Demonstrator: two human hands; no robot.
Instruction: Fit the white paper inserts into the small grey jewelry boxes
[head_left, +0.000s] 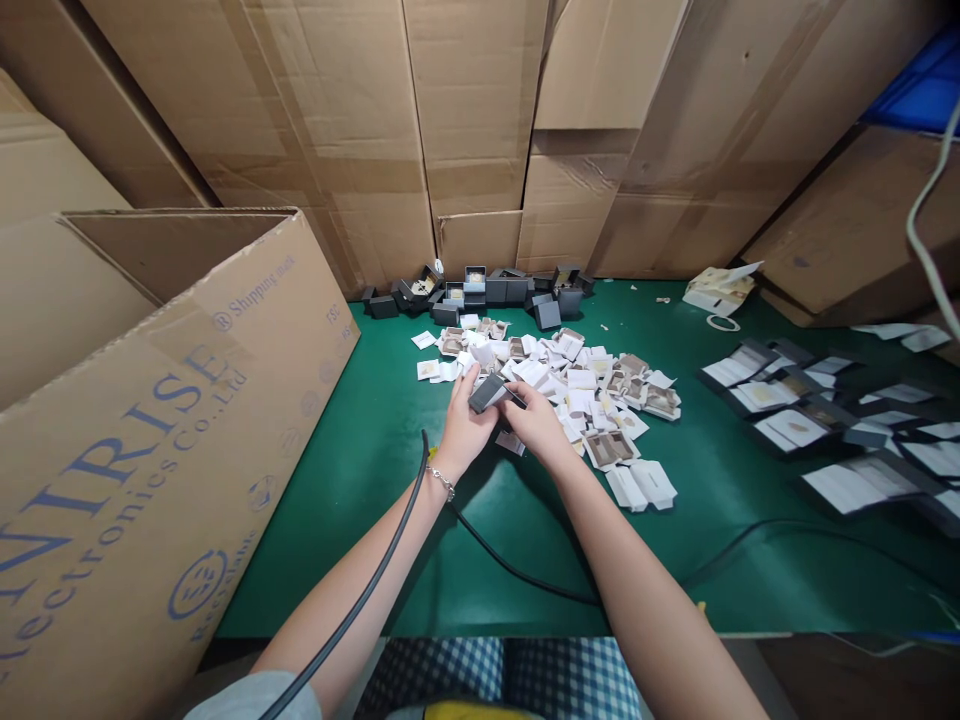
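Observation:
Over the middle of the green table, my two hands meet at a small dark grey box. My left hand has its fingers closed round the box's left side. From the right, my right hand pinches a dark edge that looks like part of the same box, perhaps its lid. The fingertips partly hide the box, so its inside does not show. Just beyond the hands spreads a heap of white paper pieces and grey-brown moulded trays.
Small dark boxes line the table's back edge. Open dark boxes with white inserts lie at right. A large cardboard carton stands at left. A black cable crosses the green table. Near the back right is a tape ring.

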